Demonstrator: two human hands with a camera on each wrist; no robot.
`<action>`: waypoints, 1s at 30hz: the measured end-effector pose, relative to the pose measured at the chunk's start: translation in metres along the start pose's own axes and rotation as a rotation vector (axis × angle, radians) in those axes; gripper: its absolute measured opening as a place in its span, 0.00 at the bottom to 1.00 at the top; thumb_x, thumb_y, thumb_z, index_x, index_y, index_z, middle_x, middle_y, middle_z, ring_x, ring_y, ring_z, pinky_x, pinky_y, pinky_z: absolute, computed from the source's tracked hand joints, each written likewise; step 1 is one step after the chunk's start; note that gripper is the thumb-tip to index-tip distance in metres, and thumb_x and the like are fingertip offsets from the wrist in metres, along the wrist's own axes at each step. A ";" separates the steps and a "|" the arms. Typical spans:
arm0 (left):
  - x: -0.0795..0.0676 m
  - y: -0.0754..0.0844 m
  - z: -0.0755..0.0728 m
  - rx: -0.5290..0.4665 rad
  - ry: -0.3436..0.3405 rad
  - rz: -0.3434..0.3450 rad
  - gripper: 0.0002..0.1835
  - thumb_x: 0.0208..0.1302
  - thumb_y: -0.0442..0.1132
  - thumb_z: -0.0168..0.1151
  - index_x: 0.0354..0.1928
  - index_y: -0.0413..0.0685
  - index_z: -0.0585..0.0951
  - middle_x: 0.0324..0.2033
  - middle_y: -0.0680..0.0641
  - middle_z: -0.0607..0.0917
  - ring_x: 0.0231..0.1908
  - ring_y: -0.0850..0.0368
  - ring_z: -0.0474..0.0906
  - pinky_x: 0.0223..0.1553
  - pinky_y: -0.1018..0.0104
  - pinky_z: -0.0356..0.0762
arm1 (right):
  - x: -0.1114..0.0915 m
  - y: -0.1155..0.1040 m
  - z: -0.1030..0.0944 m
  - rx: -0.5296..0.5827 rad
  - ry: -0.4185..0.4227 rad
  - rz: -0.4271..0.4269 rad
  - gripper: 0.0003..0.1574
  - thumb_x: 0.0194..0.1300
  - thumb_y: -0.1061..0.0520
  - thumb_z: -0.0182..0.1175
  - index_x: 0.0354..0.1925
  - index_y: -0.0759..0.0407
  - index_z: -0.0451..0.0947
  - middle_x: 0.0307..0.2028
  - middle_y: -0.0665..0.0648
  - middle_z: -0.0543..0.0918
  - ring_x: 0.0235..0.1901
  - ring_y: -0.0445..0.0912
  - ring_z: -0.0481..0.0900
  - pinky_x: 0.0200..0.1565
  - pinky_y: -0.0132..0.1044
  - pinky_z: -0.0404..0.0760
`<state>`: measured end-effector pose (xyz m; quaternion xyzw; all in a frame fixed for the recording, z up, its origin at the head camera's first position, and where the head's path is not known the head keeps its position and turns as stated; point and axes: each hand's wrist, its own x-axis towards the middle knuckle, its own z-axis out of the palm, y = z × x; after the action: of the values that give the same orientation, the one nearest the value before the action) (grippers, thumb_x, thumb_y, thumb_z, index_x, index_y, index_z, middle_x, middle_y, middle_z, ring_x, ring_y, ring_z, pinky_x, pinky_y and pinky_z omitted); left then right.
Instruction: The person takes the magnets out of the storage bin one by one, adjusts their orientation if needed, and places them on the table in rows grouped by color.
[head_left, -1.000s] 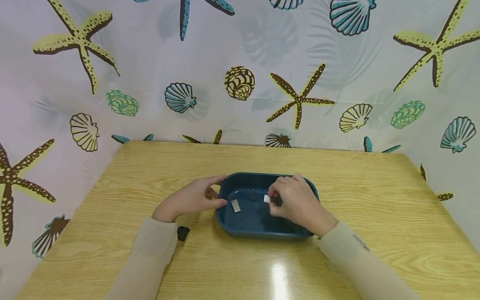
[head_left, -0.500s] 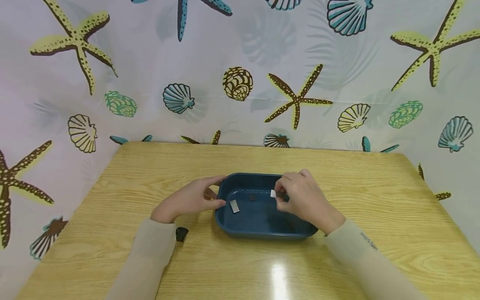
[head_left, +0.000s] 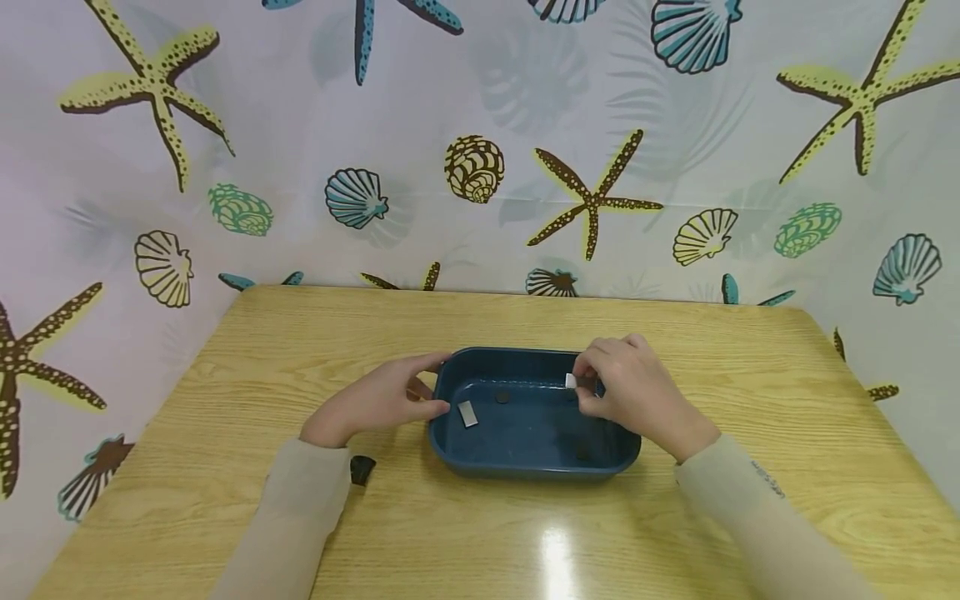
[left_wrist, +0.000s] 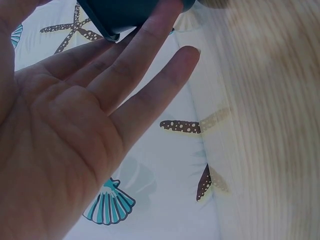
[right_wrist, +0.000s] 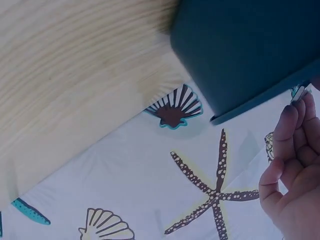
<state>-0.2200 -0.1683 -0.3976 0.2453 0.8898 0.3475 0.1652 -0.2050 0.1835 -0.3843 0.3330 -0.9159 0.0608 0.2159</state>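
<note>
My right hand (head_left: 636, 387) pinches a small pale piece (head_left: 571, 381) between thumb and fingers, over the back right part of the blue tray (head_left: 517, 437); the fingers cover much of it, and a dark part shows next to its pale end. My left hand (head_left: 382, 396) is at the tray's left end, thumb and fingers spread wide apart, and the left wrist view shows fairly straight fingers reaching up to the tray's outer side. Inside the tray, a silver rectangle (head_left: 468, 414) lies slantwise near the left wall, and a dark round thing (head_left: 502, 398) lies to the right of it, nearer the back wall. The tray sits on the wood-grained worktop (head_left: 300, 333). A black object (head_left: 362, 470) lies on the worktop just beside my left sleeve (head_left: 288, 500), which partly hides it. Behind the worktop hangs a white cloth (head_left: 420, 100) printed with starfish and shells.
</note>
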 end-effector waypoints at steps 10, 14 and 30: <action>0.001 0.000 0.000 -0.007 0.002 0.000 0.41 0.72 0.44 0.66 0.80 0.45 0.60 0.71 0.35 0.73 0.55 0.48 0.86 0.57 0.51 0.85 | -0.009 0.024 -0.009 0.026 -0.033 0.029 0.08 0.54 0.57 0.75 0.32 0.54 0.84 0.29 0.48 0.83 0.31 0.41 0.78 0.40 0.40 0.70; 0.000 0.000 0.000 -0.003 0.002 0.001 0.40 0.72 0.45 0.66 0.80 0.45 0.60 0.71 0.34 0.73 0.54 0.48 0.86 0.58 0.50 0.84 | -0.013 0.032 -0.010 0.045 -0.040 0.043 0.08 0.55 0.58 0.74 0.32 0.55 0.84 0.29 0.48 0.82 0.30 0.41 0.77 0.40 0.39 0.69; 0.000 0.001 -0.002 0.001 0.001 -0.008 0.41 0.72 0.45 0.66 0.80 0.46 0.59 0.71 0.35 0.73 0.55 0.49 0.86 0.60 0.49 0.83 | -0.031 0.059 -0.019 0.099 -0.092 0.139 0.06 0.57 0.60 0.72 0.31 0.53 0.83 0.28 0.47 0.82 0.32 0.43 0.79 0.44 0.44 0.72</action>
<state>-0.2204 -0.1689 -0.3959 0.2417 0.8910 0.3467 0.1662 -0.2147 0.2515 -0.3790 0.2812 -0.9416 0.1053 0.1522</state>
